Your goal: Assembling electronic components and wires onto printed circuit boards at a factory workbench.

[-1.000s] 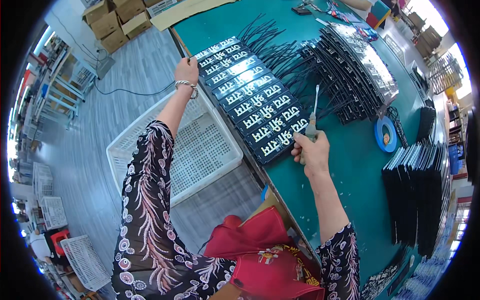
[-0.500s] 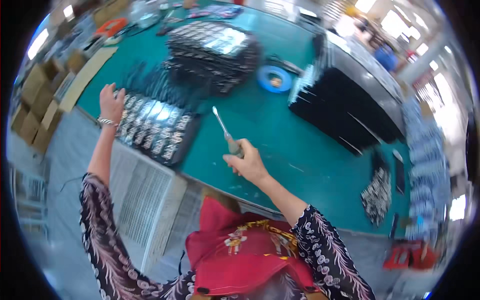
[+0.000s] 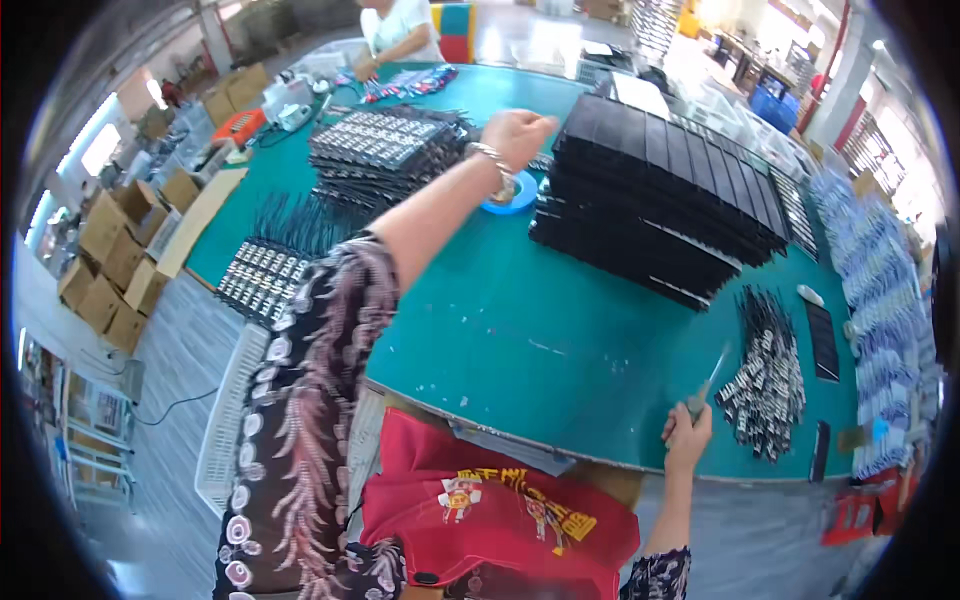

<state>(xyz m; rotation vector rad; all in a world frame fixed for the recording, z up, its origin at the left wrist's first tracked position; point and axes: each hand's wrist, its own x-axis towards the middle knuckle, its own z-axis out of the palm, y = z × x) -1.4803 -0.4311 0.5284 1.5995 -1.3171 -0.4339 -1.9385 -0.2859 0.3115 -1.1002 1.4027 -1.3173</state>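
Note:
My left hand [image 3: 515, 138] reaches across to the far side of the table, by the left corner of a tall stack of black panels [image 3: 650, 190]. Its fingers are bent together; what they hold, if anything, is hidden. Low at the right, my right hand [image 3: 688, 437] is closed around the handle of a screwdriver [image 3: 709, 387], its thin shaft slanting up and away. Just right of that lies a heap of loose black strips with silvery pieces [image 3: 765, 385]. A patterned panel with dark strands [image 3: 262, 278] lies at the left table edge, partly behind my left sleeve.
Similar panels are stacked [image 3: 375, 140] at the back left, beside a blue tape roll [image 3: 513, 195]. The green table [image 3: 520, 340] carries a flat black device [image 3: 822, 342] at the right. Cardboard boxes [image 3: 115, 250] stand left; a person [image 3: 398, 35] works at the far edge.
My left hand has left the panel at the left and swung right to the black stack. My right hand has moved right with the screwdriver, down beside the loose strips. The view has shifted.

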